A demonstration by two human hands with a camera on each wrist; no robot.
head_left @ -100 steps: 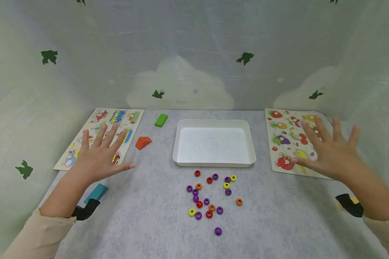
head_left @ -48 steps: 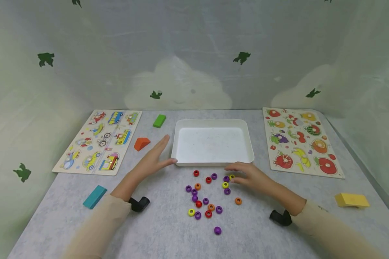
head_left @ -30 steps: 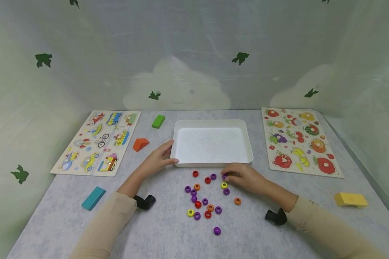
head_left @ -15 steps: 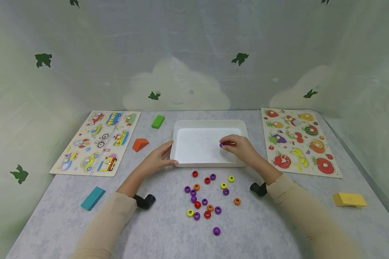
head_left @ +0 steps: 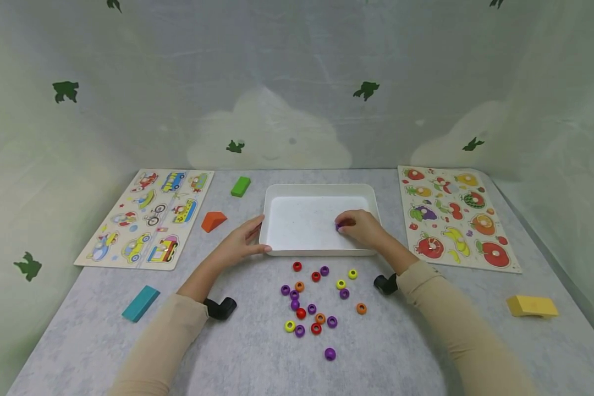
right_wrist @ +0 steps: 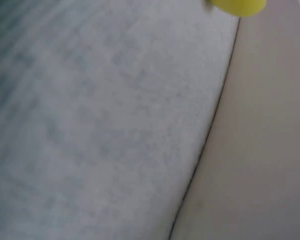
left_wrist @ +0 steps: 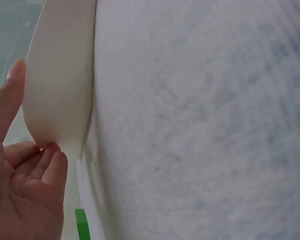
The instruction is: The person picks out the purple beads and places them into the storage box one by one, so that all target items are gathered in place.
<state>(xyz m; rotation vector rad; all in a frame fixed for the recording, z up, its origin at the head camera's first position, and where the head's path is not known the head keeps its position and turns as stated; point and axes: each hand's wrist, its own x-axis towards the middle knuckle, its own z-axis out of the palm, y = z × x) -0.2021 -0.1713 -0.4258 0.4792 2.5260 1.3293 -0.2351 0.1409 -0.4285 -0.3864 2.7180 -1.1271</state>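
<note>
Pinching a purple bead (head_left: 338,226), the right hand (head_left: 363,228) hovers inside the tray (head_left: 322,189) (left hand (head_left: 240,243) grips its corner).

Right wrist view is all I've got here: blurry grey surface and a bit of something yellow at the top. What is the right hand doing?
Observer: The right hand is over the white tray, pinching a purple bead in its fingertips.
Operator: Is the tray being held?
Observer: Yes, the left hand grips its near left corner, thumb along the front wall; the left wrist view shows the fingers against the tray wall.
Operator: Any beads in the tray yet?
Observer: None lie on its floor. The other beads sit loose on the table in front of the tray.
Operator: And that yellow thing?
Observer: A yellow block near the table's right edge.
</note>
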